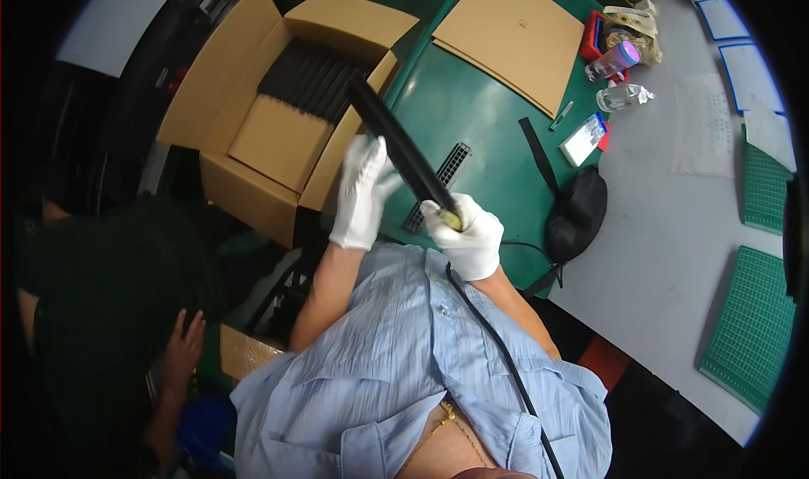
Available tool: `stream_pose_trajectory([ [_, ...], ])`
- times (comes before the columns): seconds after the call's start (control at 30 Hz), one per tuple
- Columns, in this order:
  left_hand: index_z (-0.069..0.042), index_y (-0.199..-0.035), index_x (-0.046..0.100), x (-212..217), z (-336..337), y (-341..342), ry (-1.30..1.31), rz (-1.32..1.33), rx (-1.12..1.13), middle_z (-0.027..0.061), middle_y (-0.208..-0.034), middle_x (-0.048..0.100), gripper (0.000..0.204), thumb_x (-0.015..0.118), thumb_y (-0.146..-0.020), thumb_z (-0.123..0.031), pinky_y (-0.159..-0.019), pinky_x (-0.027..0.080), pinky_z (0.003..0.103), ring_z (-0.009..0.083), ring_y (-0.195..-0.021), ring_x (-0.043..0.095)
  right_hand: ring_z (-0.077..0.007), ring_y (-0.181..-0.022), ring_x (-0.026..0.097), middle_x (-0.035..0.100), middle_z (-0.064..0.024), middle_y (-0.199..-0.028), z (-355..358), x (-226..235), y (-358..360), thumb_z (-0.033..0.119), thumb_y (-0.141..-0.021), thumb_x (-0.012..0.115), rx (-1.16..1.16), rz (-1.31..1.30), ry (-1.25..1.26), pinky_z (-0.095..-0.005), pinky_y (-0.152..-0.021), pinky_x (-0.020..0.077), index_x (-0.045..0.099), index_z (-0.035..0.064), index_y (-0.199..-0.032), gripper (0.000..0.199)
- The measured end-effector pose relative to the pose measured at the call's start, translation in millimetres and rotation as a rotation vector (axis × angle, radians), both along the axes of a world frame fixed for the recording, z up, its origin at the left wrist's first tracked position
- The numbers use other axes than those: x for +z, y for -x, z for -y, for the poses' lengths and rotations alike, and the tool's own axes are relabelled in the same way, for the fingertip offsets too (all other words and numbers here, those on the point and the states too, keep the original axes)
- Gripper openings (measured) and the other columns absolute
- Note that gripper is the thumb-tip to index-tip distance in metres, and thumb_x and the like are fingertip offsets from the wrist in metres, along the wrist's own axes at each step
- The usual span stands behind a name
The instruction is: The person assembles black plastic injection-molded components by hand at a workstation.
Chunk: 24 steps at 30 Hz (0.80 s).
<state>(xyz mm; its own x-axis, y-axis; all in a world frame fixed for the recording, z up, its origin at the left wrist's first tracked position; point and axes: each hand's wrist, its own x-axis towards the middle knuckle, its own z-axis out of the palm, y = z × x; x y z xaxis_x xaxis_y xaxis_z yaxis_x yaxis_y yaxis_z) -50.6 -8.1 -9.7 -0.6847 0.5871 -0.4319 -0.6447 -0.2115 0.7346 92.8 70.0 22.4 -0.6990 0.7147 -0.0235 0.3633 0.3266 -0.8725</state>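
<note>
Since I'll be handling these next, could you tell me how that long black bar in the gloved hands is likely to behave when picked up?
The long black bar probably stays stiff: gripped at one end by the right hand, it juts out straight without sagging. It seems fairly light, as the left hand only rests open against it. Its flat, narrow shape makes rolling unlikely.

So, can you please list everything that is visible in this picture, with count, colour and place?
long bar: 1, black, held over the green table
cardboard box: 1, brown, open, left of table, black parts inside
flat cardboard sheet: 1, brown, far end of green table
slotted grille: 1, black, on green table
pouch bag: 1, black, table edge
plastic bottles: 2, clear, one with a purple cap, on grey table
green mats: 2, right edge
co-worker's hand: 1, lower left
left hand: white glove, fingers open, touching the bar
right hand: white glove, gripping the bar's near end
</note>
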Motion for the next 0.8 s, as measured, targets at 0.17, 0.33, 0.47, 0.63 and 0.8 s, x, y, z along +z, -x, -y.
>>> stream_pose_trajectory([
  [0.17,-0.004,-0.116,0.06,-7.0,-11.5,2.8,-0.093,0.321,-0.01,0.0,-0.074,0.059,0.031,0.066,-0.097,-0.027,-0.049,0.046,0.027,0.0113,-0.056,0.057,-0.0302,-0.077,0.073,0.072,-0.01,-0.087,6.3,-6.7,-11.9,0.056,-0.08,0.074,0.341,0.231,-0.048,-0.0354,-0.07,0.0576,0.057,0.0086,-0.12,0.065],
  [0.33,0.001,-0.12,0.058,1.1,2.2,1.7,0.007,0.179,-0.086,-0.0011,-0.067,0.055,0.039,0.065,-0.098,-0.031,-0.044,0.041,0.026,0.0096,-0.049,0.051,-0.0304,-0.076,0.071,0.07,-0.0093,-0.088,-7.6,-4.6,-22.1,0.018,-0.096,0.063,0.371,-0.169,-0.115,-0.0358,-0.068,0.056,0.064,0.0103,-0.115,0.02],
  [0.47,0.0,-0.117,0.061,10.9,5.5,-4.9,-0.013,0.081,-0.15,-0.0009,-0.062,0.051,0.045,0.066,-0.095,-0.04,-0.044,0.043,0.023,0.0084,-0.047,0.053,-0.0276,-0.075,0.067,0.067,-0.0068,-0.088,-18.1,0.5,-16.6,0.014,-0.09,0.068,0.419,-0.229,-0.34,-0.0342,-0.066,0.0543,0.064,0.0115,-0.111,0.022],
  [0.63,0.004,-0.122,0.057,24.1,9.3,-15.2,0.082,-0.053,-0.251,-0.0019,-0.061,0.049,0.046,0.059,-0.101,-0.036,-0.039,0.037,0.023,0.0072,-0.044,0.048,-0.0243,-0.073,0.066,0.065,-0.0039,-0.089,-16.6,13.0,-14.9,0.014,-0.085,0.071,0.417,-0.037,-0.369,-0.0353,-0.062,0.0525,0.066,0.0124,-0.102,0.018],
  [0.8,0.002,-0.119,0.059,31.8,14.0,-25.9,0.111,-0.101,-0.292,-0.0024,-0.059,0.048,0.043,0.059,-0.1,-0.037,-0.037,0.035,0.021,0.0058,-0.042,0.045,-0.0224,-0.066,0.067,0.069,-0.0032,-0.082,-17.0,10.1,-15.4,0.009,-0.077,0.079,0.417,-0.214,-0.631,-0.0314,-0.059,0.0524,0.068,0.0117,-0.099,0.024],
])
